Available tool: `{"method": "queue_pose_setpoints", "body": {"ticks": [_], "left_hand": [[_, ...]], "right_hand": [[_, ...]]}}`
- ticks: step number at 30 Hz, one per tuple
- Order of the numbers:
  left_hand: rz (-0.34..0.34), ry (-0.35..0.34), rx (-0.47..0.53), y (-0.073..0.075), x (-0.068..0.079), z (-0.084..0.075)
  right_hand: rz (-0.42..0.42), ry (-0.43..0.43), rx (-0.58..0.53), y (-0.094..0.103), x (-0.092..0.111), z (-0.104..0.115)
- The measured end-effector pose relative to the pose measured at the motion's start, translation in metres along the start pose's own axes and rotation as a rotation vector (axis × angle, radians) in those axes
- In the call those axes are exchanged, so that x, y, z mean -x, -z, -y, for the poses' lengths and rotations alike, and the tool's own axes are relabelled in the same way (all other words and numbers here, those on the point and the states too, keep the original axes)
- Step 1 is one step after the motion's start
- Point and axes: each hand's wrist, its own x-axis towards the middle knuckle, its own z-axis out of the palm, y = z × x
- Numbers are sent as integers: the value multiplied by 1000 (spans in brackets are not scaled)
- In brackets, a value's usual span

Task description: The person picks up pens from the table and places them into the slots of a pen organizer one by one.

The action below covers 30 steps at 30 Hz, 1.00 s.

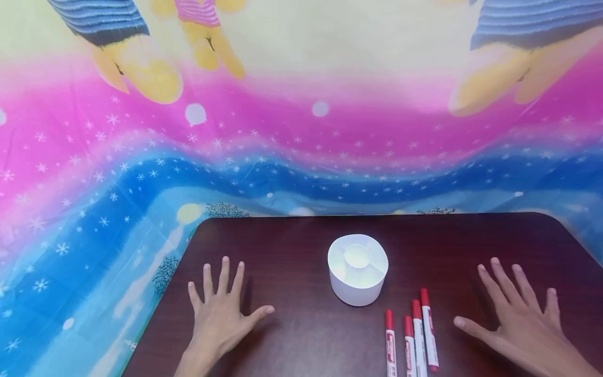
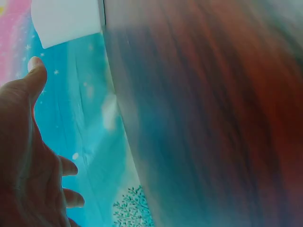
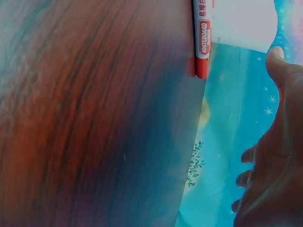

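My left hand (image 1: 220, 320), fingers spread, is over the left part of the dark wooden table (image 1: 292, 335) and holds nothing. On the right side my right hand (image 1: 523, 322) is spread the same way, also holding nothing. A round white container (image 1: 359, 288) with divided compartments stands between them, toward the back. Several red-capped whiteboard markers (image 1: 430, 330) lie side by side between the container and my right hand, nearest to that hand. One whiteboard marker (image 3: 203, 42) shows its printed label in the right wrist view. The near ends of some markers are cut off by the head view's lower edge.
A colourful cloth backdrop (image 1: 292, 131) with pink and blue bands, snowflakes and cartoon figures hangs behind the table and along its left side. The table's far edge (image 1: 377, 215) runs just behind the container, with rounded corners.
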Motion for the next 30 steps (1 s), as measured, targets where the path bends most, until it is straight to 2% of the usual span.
{"method": "queue_pose_setpoints", "body": {"ticks": [10, 20, 30], "left_hand": [[-19, -50, 30, 0, -8, -21], [-17, -89, 49, 1, -15, -42], [-38, -182, 100, 0, -22, -74]], "right_hand": [[-22, 45, -58, -3, 0, 5], [38, 83, -151, -1, 1, 16], [89, 82, -233, -6, -2, 28]]}}
